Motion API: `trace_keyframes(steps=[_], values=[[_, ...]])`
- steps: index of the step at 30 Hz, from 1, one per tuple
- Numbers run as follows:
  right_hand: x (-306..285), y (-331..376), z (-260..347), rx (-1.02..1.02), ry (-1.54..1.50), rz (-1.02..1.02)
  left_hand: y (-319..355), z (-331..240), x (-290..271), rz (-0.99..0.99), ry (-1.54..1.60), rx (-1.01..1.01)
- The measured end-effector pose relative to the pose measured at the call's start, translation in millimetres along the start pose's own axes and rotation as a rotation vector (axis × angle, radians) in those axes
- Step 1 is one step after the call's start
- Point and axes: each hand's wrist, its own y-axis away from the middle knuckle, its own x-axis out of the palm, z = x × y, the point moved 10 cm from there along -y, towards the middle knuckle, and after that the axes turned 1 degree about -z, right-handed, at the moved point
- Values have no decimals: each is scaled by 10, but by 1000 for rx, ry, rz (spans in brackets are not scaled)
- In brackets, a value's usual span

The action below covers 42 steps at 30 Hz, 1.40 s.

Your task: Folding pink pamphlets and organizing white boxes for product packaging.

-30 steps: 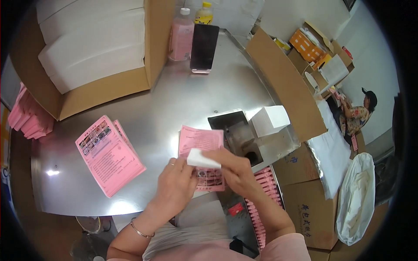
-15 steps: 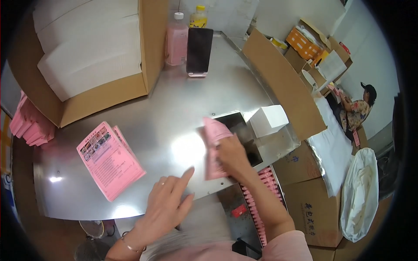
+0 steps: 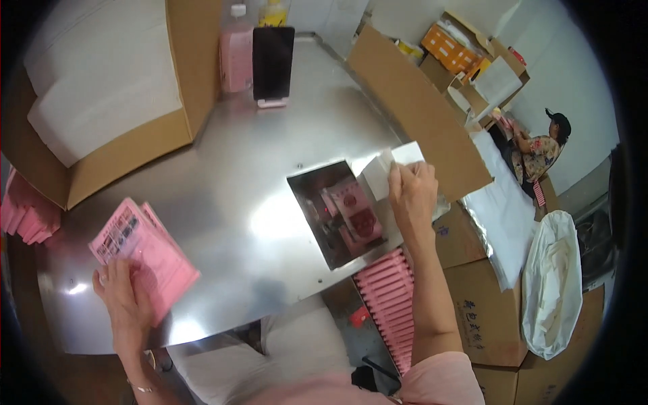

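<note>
item: my right hand [image 3: 413, 192], thumb and fingers closed on a white folded paper piece [image 3: 379, 177]; one layer or several, i cannot tell. the piece is at the near-left side of a white squared paper stack [image 3: 409, 152], right of the opening.

item: my left hand [image 3: 125, 297], fingers laid over a stack of pink printed rectangular packets [image 3: 169, 270] on the table's left part; whether they grip the top one, i cannot tell.

item: dark rectangular opening [image 3: 304, 185] in the shiny steel table [image 3: 229, 155], between my hands; a pink printed packet [image 3: 361, 214] shows inside.

item: tight row of pink packets [image 3: 386, 304], below the table edge, beside my right forearm.

item: upright black-screened phone [image 3: 273, 64], far side; a clear bottle of pink liquid [image 3: 236, 62] just left.

item: open brown cardboard box [image 3: 128, 154], far left, holding white paper stacks [image 3: 101, 74].
</note>
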Motion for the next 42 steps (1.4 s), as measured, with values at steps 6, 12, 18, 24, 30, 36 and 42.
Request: trace_keyframes(steps=[6,12,18,24,30,36,42], values=[[25,-48,-23,38,-139,8,-101,-969,-156,29,748,176],[5,-104,-140,86,-170,71,-125,-1835,23,91,682,384],[-130,137,417,-201,-172,-74,-32,-1966,69,151,823,486],[-218,1100,1950,-693,-524,214,-196,-1769,42,73,673,321],[85,820,2264,-612,-555,381,-252,-1787,59,0,500,125],[-405,45,805,-206,67,-56,-166,-1801,90,39,401,213],[29,-18,65,-27,-47,83,-315,-1846,-25,14,307,211]])
